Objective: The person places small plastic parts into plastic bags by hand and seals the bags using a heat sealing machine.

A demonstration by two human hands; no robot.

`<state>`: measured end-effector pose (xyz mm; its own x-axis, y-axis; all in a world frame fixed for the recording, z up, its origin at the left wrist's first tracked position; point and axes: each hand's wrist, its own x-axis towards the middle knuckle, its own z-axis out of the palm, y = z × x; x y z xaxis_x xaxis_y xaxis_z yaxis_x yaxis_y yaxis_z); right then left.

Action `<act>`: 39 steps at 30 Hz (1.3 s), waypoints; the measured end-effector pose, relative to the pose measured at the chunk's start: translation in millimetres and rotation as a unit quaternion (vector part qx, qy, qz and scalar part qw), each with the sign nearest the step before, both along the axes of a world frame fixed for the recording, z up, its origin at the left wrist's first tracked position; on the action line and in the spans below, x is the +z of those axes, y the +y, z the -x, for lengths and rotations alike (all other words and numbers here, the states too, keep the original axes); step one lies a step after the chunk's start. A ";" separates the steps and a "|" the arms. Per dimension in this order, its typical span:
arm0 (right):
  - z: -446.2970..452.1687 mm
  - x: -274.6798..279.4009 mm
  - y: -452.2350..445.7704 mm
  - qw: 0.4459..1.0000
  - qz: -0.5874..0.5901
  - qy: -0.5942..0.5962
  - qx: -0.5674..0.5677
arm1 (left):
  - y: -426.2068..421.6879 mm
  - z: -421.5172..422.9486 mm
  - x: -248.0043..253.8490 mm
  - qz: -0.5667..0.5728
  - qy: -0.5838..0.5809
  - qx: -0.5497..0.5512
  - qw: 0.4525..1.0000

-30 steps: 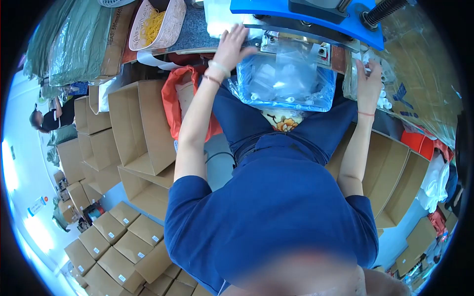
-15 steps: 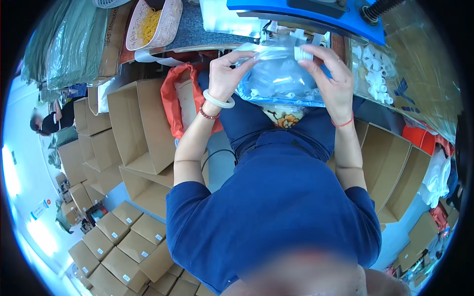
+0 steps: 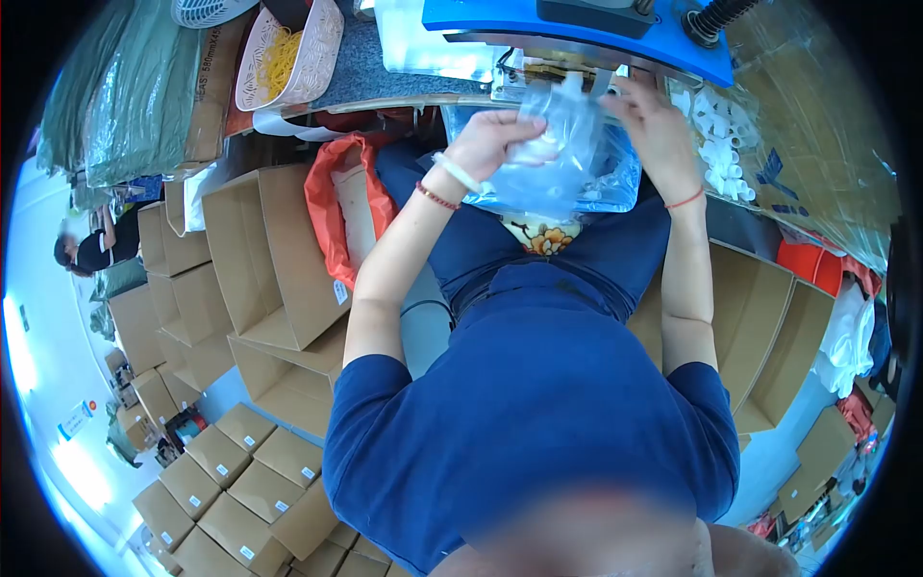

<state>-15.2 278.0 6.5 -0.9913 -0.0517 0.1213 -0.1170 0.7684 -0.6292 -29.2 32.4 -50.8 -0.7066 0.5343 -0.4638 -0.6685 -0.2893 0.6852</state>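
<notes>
My left hand (image 3: 492, 144) pinches the edge of a clear plastic bag (image 3: 558, 135), which hangs over a blue-lined bin (image 3: 623, 183) at my lap. A white fitting (image 3: 573, 85) shows at the bag's top edge, just below the blue press (image 3: 577, 21). To the right of the bag, my right hand (image 3: 656, 130) has its fingers bent near the press's metal base; whether something lies between its fingertips cannot be made out. White plastic fittings (image 3: 723, 144) lie in a loose pile to the right of that hand.
A white basket (image 3: 322, 58) of yellow bands and clear bags (image 3: 423, 48) are on the table at the left. An orange bag (image 3: 322, 221) and open cardboard boxes (image 3: 288, 260) stand beside my legs. Another person (image 3: 96, 248) is at the far left.
My right hand went from the pile of fittings to the bag with a white fitting, then moved right and up. My left hand took hold of a clear bag, which is now lower over the bin.
</notes>
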 end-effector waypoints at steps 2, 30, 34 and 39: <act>-4.7 -5.8 21.2 0.990 -0.102 0.071 -0.073 | 10.5 16.2 -7.4 -0.035 0.000 0.006 0.999; -45.9 17.5 -47.3 0.953 0.299 0.017 0.040 | -44.3 -20.2 43.6 0.387 0.372 0.085 0.839; -28.9 36.4 -47.9 0.961 0.192 0.165 0.110 | -32.3 -29.3 48.5 0.321 0.365 0.050 0.872; -17.7 50.6 -27.3 0.976 0.076 0.038 0.200 | -30.4 -25.9 50.6 0.245 0.331 -0.055 0.909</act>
